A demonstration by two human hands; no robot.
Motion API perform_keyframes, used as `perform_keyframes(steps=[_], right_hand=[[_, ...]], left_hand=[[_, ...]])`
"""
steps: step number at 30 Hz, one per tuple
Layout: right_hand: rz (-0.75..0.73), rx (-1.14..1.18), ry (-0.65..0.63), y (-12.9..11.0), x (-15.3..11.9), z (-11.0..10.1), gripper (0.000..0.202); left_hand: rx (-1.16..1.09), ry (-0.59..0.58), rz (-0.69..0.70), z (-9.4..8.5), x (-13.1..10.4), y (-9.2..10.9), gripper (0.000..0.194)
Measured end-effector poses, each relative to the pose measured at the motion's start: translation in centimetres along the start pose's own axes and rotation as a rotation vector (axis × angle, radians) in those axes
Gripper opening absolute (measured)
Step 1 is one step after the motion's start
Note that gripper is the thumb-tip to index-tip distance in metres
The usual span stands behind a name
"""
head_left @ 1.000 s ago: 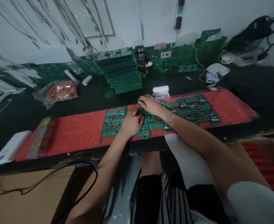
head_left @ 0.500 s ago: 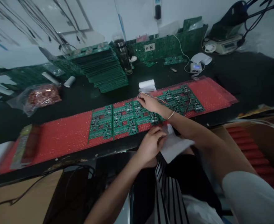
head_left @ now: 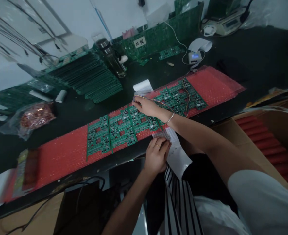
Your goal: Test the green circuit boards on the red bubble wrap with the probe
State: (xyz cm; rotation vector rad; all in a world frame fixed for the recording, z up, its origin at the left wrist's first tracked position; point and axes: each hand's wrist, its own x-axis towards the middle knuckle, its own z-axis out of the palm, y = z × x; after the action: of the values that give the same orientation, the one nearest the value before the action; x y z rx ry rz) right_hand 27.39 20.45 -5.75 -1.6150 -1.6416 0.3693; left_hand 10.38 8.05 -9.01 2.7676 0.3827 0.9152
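My right hand (head_left: 145, 106) reaches over the circuit boards (head_left: 120, 127), its fingertips pinched round the end of some thin coloured wires (head_left: 167, 105). These wires trail rightward across the boards, and a loop of them lies on the rightmost one. By the table's front edge, my left hand (head_left: 156, 152) is closed with curled fingers on a white sheet (head_left: 177, 158), which hangs down over my lap and carries a few small marks. The boards lie side by side on red bubble wrap (head_left: 60, 155). My right fingertips hide the wire ends.
Behind the boards stand a stack of green boards (head_left: 85, 76) and a glass bottle (head_left: 111, 58). A bag of copper-coloured parts (head_left: 37, 116) lies at left. A small device with a lit screen (head_left: 194, 57) and a scale (head_left: 226, 24) are at back right. A cardboard box (head_left: 242, 137) stands at right.
The whole view has shifted, so the bench appears further left. My left hand has turned, and the white sheet now hangs more steeply. My right hand still pinches the wires above the boards.
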Motion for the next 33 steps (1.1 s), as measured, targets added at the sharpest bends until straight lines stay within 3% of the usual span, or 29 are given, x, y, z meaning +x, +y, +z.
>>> perform_keyframes(steps=[10, 12, 17, 26, 33], right_hand=[[0.001, 0.011, 0.001, -0.1, -0.1, -0.1, 0.013], [0.008, 0.004, -0.002, -0.2, -0.1, -0.1, 0.013], [0.022, 0.001, -0.012, -0.4, -0.1, -0.3, 0.013], [0.018, -0.018, -0.009, -0.3, -0.1, -0.2, 0.013], [0.002, 0.001, 0.006, 0.0, -0.1, -0.1, 0.012]], left_hand=[[0.062, 0.053, 0.144, 0.7, -1.6, -0.2, 0.022], [0.041, 0.066, 0.114, 0.6, -1.4, 0.2, 0.021], [-0.120, 0.107, -0.114, 0.6, -0.3, 1.5, 0.015], [0.025, 0.079, -0.052, 2.2, -0.6, 1.1, 0.040], [-0.020, 0.126, -0.059, 2.4, -1.1, 1.0, 0.048]])
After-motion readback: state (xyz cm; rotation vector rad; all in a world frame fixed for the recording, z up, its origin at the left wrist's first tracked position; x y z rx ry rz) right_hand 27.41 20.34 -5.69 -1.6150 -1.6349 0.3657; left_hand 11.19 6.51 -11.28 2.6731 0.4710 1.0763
